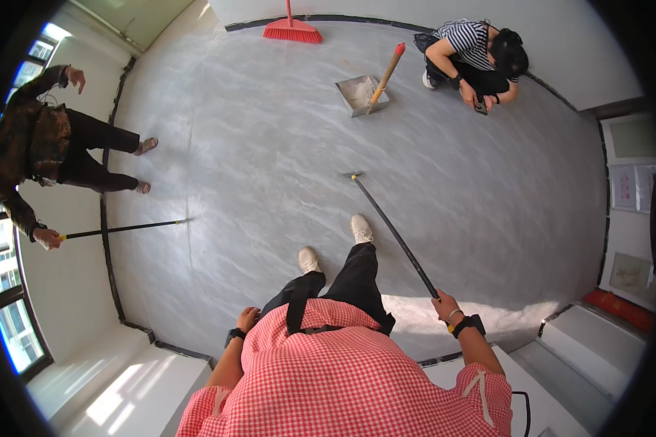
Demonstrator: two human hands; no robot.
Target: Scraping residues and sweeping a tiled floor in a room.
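My right hand (446, 306) is closed around the upper part of a long black pole. This is the handle of a floor scraper (396, 235), whose narrow head with a yellow joint rests on the grey marbled floor (262, 147) beyond my shoes. At my left hip hangs my left hand (248, 318), its fingers loosely curled beside my dark trousers; whether it holds anything cannot be told. A metal dustpan (355, 97) with pale debris and an upright wooden handle stands farther ahead. Behind it, a red broom (292, 31) is by the far wall.
On the left, a standing person (38, 136) holds another long-handled scraper (126, 228) against the floor. A second person (470, 60) squats at the upper right with a phone (480, 107). Walls with dark skirting (105, 218) surround the floor; windows line the left side.
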